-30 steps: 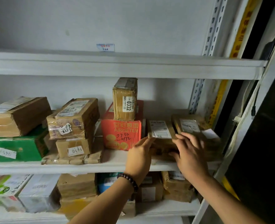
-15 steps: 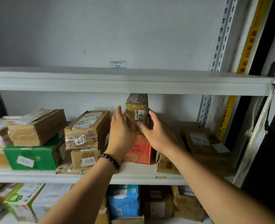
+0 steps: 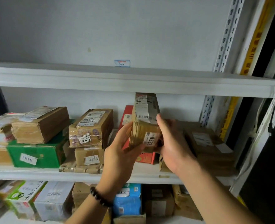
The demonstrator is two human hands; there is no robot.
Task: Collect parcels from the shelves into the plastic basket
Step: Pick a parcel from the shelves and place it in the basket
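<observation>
A tall taped brown parcel (image 3: pixel 145 120) labelled 0332 is tilted forward off the red box (image 3: pixel 147 157) on the middle shelf (image 3: pixel 36 172). My left hand (image 3: pixel 120 152) holds its left side with the fingers up along the edge. On the right, my right hand (image 3: pixel 174 143) grips it with the thumb across the front. Other brown parcels (image 3: pixel 91 126) and a green box (image 3: pixel 36 152) lie to the left. The plastic basket is out of view.
The upper shelf (image 3: pixel 133 80) hangs just above the parcel's top. Flat brown parcels (image 3: pixel 209 143) lie to the right beside the slotted upright (image 3: pixel 227 34). The lower shelf holds a blue box (image 3: pixel 128 201), a white box (image 3: pixel 52 201) and more brown parcels.
Both hands left the flat parcels at the right, rose to the tall 0332 parcel, took hold of it and have tipped it forward off the red box.
</observation>
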